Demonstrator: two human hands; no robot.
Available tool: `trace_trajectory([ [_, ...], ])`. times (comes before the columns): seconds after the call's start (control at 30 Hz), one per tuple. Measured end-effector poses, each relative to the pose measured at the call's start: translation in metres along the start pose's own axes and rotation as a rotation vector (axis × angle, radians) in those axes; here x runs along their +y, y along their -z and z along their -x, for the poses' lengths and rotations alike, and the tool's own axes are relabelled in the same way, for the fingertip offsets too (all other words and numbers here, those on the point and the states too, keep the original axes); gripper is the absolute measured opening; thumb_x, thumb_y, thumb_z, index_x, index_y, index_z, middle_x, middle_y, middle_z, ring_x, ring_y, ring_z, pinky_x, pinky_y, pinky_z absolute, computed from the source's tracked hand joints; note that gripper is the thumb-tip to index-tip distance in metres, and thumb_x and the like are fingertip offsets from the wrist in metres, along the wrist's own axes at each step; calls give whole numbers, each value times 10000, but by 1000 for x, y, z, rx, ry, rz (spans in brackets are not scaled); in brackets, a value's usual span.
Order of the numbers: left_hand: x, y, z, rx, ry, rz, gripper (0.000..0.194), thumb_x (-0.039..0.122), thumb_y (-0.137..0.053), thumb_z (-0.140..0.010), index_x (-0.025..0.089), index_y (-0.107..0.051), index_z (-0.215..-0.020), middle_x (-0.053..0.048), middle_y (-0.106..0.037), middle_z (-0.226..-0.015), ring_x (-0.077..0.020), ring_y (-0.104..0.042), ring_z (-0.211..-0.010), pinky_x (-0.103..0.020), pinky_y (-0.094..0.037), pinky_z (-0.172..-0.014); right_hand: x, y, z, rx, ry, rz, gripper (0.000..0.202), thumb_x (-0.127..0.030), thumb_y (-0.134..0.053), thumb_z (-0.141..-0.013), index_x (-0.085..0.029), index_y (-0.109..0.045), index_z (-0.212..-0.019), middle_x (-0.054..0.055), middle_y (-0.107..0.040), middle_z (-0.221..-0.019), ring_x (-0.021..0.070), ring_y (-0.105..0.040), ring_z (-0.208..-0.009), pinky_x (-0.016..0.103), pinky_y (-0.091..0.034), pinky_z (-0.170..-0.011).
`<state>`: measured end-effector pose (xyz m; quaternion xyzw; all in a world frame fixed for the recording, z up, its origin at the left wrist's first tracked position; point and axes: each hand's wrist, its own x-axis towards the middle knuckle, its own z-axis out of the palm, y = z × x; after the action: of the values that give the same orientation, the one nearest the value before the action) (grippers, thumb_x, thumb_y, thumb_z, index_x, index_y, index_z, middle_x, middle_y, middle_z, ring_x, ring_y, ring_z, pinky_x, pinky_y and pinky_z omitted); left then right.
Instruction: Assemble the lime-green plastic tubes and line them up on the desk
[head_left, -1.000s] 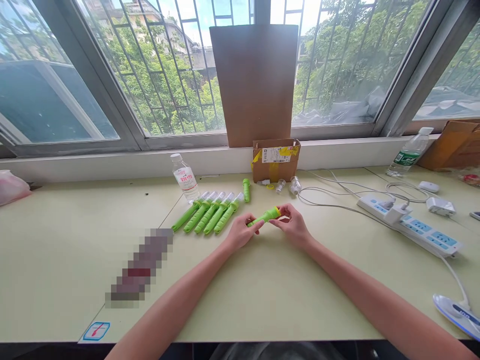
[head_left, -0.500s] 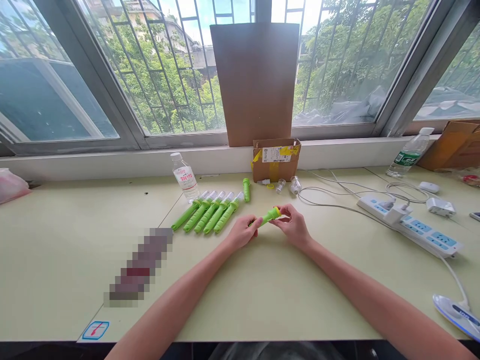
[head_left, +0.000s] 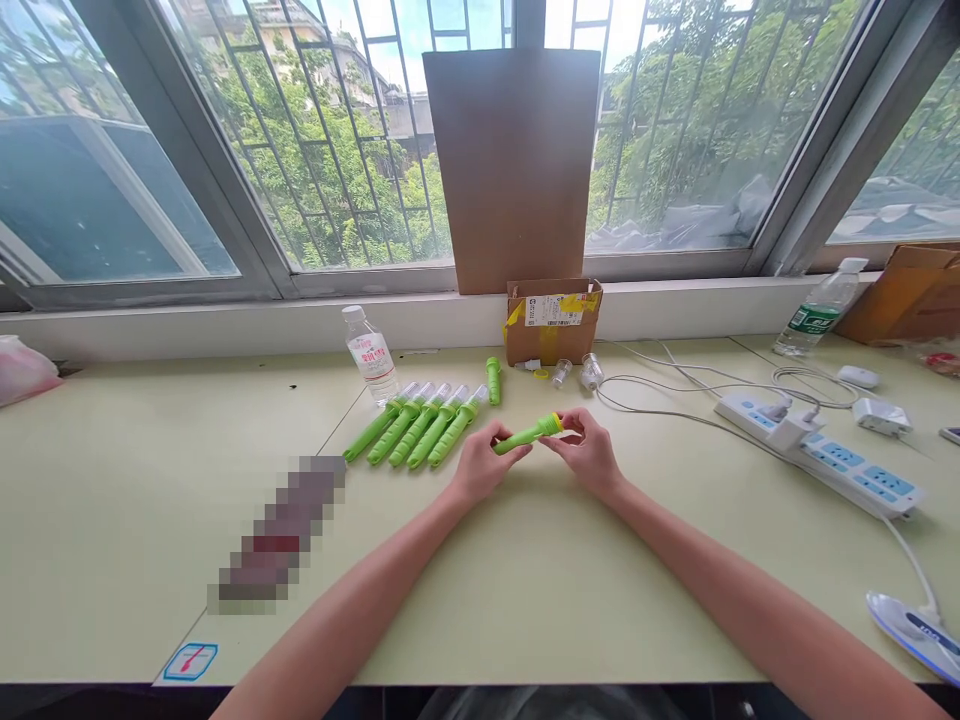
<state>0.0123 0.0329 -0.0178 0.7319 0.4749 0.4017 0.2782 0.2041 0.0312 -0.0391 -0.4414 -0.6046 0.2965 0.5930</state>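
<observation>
A slim green plastic flashlight point(head_left: 525, 436) with a wider head and a yellow ring at its right end is held between my two hands above the table. My left hand point(head_left: 484, 460) grips its tail end, thumb stretched along the near side. The fingers of my right hand point(head_left: 586, 452) pinch at the yellow ring; their tips are partly hidden. Left of my hands, several green flashlights point(head_left: 411, 428) with clear covers lie side by side in a slanted row. Another short green piece point(head_left: 493, 381) without a clear cover lies beyond my left hand.
Near the cardboard box point(head_left: 553, 325) lie clear plastic covers point(head_left: 591, 372) and a yellow ring point(head_left: 540, 374). A water bottle point(head_left: 372, 355) stands behind the row. To the right are cables, a power strip point(head_left: 825, 452) and another bottle point(head_left: 817, 310). A blurred patch point(head_left: 281, 530) covers something at left.
My left hand has loosened and shifted its grip toward the tail, so more of the green body shows. My right hand stays at the yellow-ringed end.
</observation>
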Motion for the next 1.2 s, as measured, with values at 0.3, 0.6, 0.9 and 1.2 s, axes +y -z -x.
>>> trace_trajectory([
  [0.3, -1, -1, 0, 31, -7, -21, 362, 523, -608, -758, 163, -594, -718, 31, -533, -619, -105, -450, -582, -234, -316, -558, -3, 1, 2, -43, -20, 33, 338, -398, -717, -709, -219, -469, -853, 77, -642, -1021, 222, -645, -932, 365, -599, -687],
  [0.6, 0, -1, 1, 21, -7, -60, 382, 525, -560, -793, 164, -559, -668, 39, -482, -576, -93, -407, -544, -226, -296, -528, -7, 1, 1, -64, -39, 8, 341, -434, -709, -707, -211, -487, -836, 74, -650, -985, 205, -664, -846, 360, -600, -681],
  [0.9, 3, 3, -1, -109, 115, 86, 406, 542, -527, -809, 161, -587, -682, 17, -569, -544, -80, -421, -455, -209, -311, -468, -7, 2, 2, -82, -24, 51, 358, -433, -708, -707, -218, -470, -866, 82, -629, -1008, 231, -635, -959, 371, -609, -692],
  [1.2, 6, 8, -4, -236, 301, 266, 462, 628, -521, -777, 171, -566, -727, 29, -569, -560, -41, -332, -318, -202, -204, -339, -8, 2, 1, -77, 3, 30, 328, -430, -707, -717, -213, -495, -841, 65, -645, -968, 204, -658, -852, 373, -608, -688],
])
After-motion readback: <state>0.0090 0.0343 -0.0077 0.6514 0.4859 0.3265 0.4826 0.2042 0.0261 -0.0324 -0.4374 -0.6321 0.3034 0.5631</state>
